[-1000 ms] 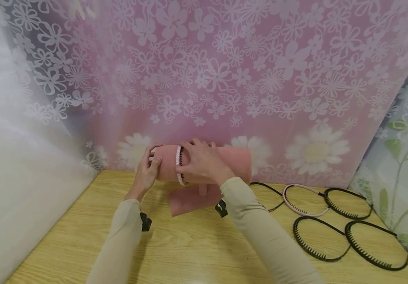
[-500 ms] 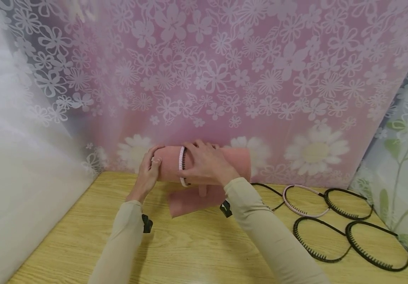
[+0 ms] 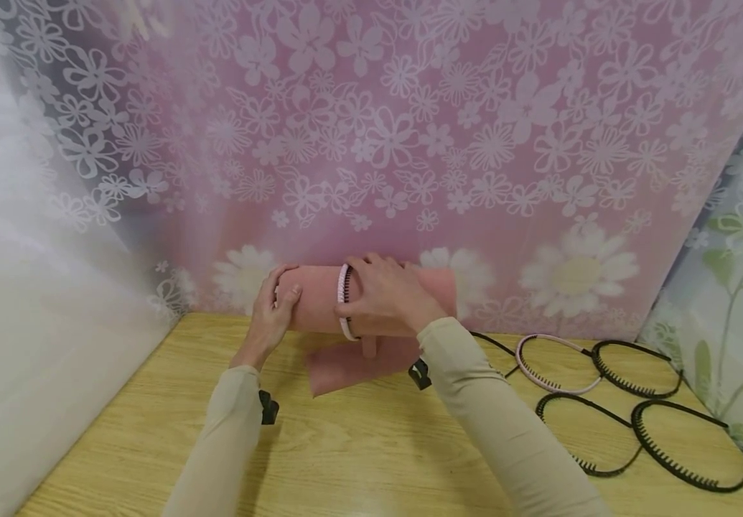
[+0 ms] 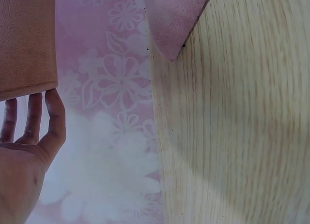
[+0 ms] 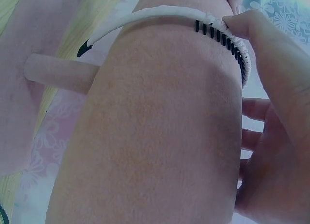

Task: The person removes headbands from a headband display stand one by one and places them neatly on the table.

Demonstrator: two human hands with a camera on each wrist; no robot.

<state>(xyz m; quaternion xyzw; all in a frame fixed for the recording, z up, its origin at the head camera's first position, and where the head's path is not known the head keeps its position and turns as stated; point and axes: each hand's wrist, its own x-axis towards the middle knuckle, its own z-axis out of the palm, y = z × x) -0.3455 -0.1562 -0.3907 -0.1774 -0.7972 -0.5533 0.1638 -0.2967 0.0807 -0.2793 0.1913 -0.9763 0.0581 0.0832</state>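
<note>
A pink padded headband display stand (image 3: 313,298) has a horizontal roll on a short post. Over its roll sits a white headband (image 3: 343,294), whose black comb teeth and dark tip show in the right wrist view. My left hand (image 3: 272,316) grips the roll's left end, thumb in front; in the left wrist view its fingertips (image 4: 55,108) bend against the roll's edge. My right hand (image 3: 387,291) reaches over the roll and holds the headband, its thumb (image 5: 242,24) on the white band. Where the far fingers end behind the roll is hidden.
Several headbands lie on the wooden table (image 3: 332,459) at the right, mostly black (image 3: 636,424), one pale pink (image 3: 520,359). A pink floral backdrop (image 3: 371,143) stands close behind the roll. The stand's pink base (image 3: 339,370) rests on the table.
The white headband has slid to the right along the roll together with my right hand. My left hand stays at the roll's left end.
</note>
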